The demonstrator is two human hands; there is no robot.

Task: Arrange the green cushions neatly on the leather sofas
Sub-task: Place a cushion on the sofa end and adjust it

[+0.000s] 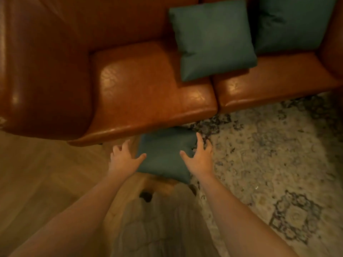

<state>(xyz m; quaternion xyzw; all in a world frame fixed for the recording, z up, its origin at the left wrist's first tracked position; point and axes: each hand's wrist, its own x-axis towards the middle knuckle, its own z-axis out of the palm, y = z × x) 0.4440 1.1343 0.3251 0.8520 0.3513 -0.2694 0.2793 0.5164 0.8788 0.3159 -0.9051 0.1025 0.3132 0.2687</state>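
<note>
Left hand (123, 156) and right hand (199, 154), both spread wide and gripping nothing, are flanking the floor cushion (165, 154) lying below the sofa (148, 86) front, near cushion (213, 39) and corner cushion (291, 25) are already leaning on it, one pickup seemingly remaining.

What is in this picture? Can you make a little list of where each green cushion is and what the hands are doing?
sofa: brown leather sofa, two seat pads
first cushion: square green fabric cushion, leaning on the backrest over the seat gap
second cushion: green cushion in the right corner, partly behind the first
third cushion: green cushion on the floor, before the sofa, at the patterned rug edge
left hand: open, thumb at the floor cushion's left edge
right hand: open, fingers spread at its right edge
</note>
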